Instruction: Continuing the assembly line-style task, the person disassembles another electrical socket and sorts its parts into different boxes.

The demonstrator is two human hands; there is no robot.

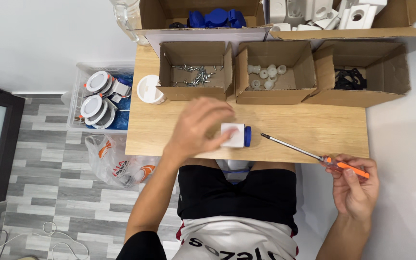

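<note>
My left hand (199,127) rests on a small white plastic block with a blue cap (237,135), gripping its left side on the wooden table (309,127). My right hand (355,185) is off the table's right front corner and holds a screwdriver (314,155) by its orange handle. The thin metal shaft points left toward the block, with its tip a short way from the blue cap. My fingers hide the left part of the block.
Three open cardboard boxes line the table's back: screws (196,74), small white parts (266,77), black parts (347,78). A white round cup (149,90) stands left of them. Larger boxes with blue (215,18) and white (323,12) pieces sit behind. A bin of round lamps (97,98) and a plastic bag (116,161) lie on the floor at left.
</note>
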